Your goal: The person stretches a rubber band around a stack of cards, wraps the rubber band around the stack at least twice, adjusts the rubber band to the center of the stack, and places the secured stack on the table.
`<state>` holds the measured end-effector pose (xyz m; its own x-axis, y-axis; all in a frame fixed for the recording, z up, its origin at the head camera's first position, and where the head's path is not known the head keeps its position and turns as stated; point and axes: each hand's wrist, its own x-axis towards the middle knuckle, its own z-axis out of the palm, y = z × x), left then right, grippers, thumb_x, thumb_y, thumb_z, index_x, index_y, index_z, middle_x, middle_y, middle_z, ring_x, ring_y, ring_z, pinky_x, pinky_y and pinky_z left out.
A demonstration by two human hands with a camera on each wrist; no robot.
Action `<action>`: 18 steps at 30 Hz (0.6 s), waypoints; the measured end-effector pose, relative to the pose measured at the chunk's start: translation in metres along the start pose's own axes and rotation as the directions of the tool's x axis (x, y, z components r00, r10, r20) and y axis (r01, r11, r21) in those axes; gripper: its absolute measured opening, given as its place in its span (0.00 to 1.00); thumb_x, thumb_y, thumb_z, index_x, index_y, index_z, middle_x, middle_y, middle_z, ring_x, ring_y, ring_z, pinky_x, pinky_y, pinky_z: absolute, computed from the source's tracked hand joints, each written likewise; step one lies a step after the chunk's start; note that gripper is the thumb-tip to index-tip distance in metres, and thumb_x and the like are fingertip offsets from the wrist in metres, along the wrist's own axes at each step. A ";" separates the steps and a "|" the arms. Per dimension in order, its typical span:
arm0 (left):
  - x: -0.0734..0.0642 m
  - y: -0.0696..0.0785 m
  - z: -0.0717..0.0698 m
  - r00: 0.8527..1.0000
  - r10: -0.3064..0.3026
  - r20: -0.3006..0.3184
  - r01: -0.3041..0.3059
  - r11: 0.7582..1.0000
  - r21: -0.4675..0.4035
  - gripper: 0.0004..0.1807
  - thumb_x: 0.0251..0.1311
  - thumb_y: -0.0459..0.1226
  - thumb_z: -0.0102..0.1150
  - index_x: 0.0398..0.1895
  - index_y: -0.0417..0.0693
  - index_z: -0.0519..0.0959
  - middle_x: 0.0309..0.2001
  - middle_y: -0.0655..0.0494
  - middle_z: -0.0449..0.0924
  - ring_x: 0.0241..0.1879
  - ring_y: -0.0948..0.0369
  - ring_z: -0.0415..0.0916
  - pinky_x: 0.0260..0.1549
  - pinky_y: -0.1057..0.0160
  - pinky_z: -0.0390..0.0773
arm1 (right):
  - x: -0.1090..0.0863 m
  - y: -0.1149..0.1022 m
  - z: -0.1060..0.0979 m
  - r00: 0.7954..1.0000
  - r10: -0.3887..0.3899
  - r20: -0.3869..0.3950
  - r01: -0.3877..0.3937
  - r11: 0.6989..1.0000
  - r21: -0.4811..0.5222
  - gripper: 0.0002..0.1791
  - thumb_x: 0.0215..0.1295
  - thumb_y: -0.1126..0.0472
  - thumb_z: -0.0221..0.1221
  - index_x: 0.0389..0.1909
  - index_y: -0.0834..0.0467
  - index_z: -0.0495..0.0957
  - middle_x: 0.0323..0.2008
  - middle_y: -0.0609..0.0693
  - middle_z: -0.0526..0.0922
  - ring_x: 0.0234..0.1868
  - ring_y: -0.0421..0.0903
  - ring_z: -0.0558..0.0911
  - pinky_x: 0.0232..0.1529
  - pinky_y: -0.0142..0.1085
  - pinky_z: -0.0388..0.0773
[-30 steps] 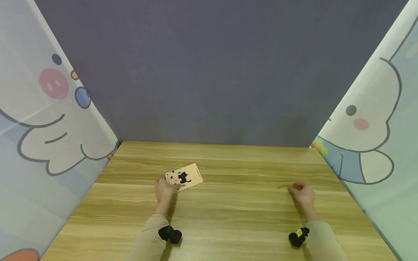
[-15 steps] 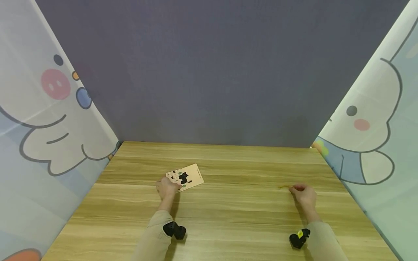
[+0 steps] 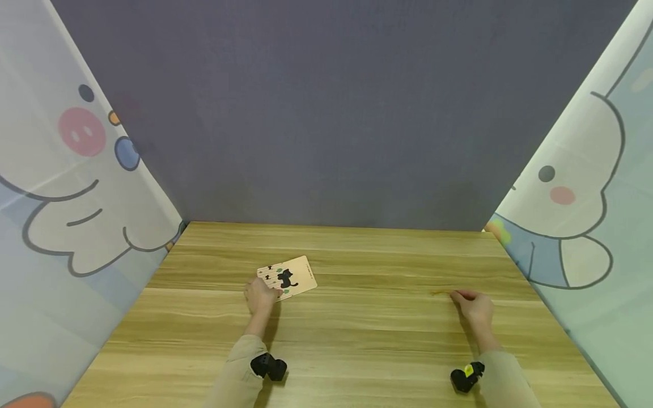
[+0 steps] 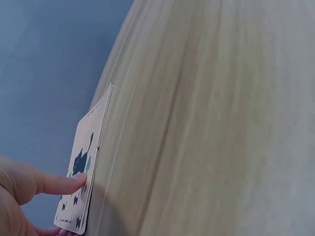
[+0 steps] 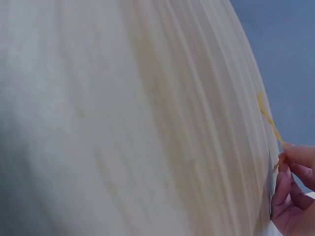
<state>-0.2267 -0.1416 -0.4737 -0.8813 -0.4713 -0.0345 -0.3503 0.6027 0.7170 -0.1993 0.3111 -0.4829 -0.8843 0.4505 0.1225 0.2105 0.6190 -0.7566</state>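
A flat cream booklet (image 3: 301, 275), printed with a black cat and small bows, lies at a slant on the left side of the wooden table. My left hand (image 3: 261, 296) grips its near-left corner; in the left wrist view the thumb (image 4: 64, 184) presses on the printed face and fingertips show beneath. Several thin layers are visible along the booklet's edge. Over on the right, my right hand (image 3: 476, 309) pinches a thin yellow rubber band (image 5: 269, 120) between thumb and fingertips. Its free end points left, and a short tail sticks out below the fingers.
The wood-grain table (image 3: 357, 340) ends at a dark grey panel (image 3: 336, 141) behind. Cartoon-print curtains (image 3: 56, 226) hang on both sides. A black camera mount (image 3: 268, 367) sits on each wrist.
Both hands stay nearly where they were, holding the same things. The right fingers shift very slightly on the rubber band; the small frame shift appears to come from the head.
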 end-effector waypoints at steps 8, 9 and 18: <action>-0.003 -0.002 -0.005 0.999 0.017 0.029 -0.017 0.999 -0.029 0.37 0.33 0.34 0.72 0.44 0.20 0.62 0.41 0.25 0.64 0.41 0.36 0.67 0.36 0.44 0.71 | -0.005 -0.009 -0.003 0.996 0.052 0.072 -0.056 0.997 0.053 0.19 0.56 0.57 0.60 0.37 0.72 0.77 0.26 0.53 0.80 0.25 0.41 0.73 0.22 0.28 0.68; -0.003 -0.003 -0.006 0.999 0.018 0.040 -0.017 0.999 -0.047 0.38 0.33 0.34 0.72 0.44 0.20 0.61 0.42 0.25 0.64 0.41 0.36 0.66 0.37 0.44 0.71 | -0.006 -0.011 -0.004 0.994 0.060 0.089 -0.067 0.995 0.071 0.20 0.56 0.57 0.60 0.38 0.72 0.76 0.25 0.52 0.79 0.25 0.39 0.72 0.21 0.28 0.68; 0.001 -0.011 -0.007 0.993 0.080 0.084 -0.055 0.962 -0.267 0.36 0.34 0.30 0.69 0.47 0.20 0.61 0.41 0.28 0.68 0.41 0.41 0.68 0.42 0.49 0.69 | -0.016 -0.034 -0.005 0.980 0.093 0.175 -0.129 0.970 0.208 0.23 0.52 0.53 0.63 0.36 0.71 0.76 0.23 0.44 0.79 0.25 0.39 0.77 0.26 0.29 0.74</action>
<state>-0.2211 -0.1530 -0.4772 -0.9300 -0.3658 -0.0350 -0.2037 0.4339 0.8777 -0.1899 0.2861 -0.4561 -0.9201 0.3866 -0.0629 0.2318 0.4083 -0.8829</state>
